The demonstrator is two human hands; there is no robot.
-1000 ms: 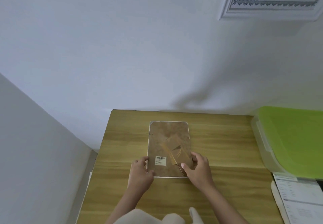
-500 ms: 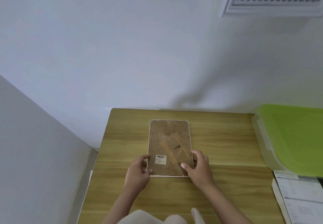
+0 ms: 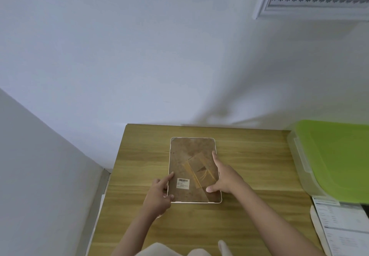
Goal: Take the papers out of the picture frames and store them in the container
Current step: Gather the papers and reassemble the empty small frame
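Our right hand (image 3: 225,177) has slid up the face-down frame (image 3: 193,167); left hand (image 3: 159,193) now points. Both hands open, releasing the backing next.

Soft, even, rather dim daylight with a cool cast, a faint blurred shadow on the wall above the table (image 3: 249,155), wide-angle bending at the edges, mild overall softness.
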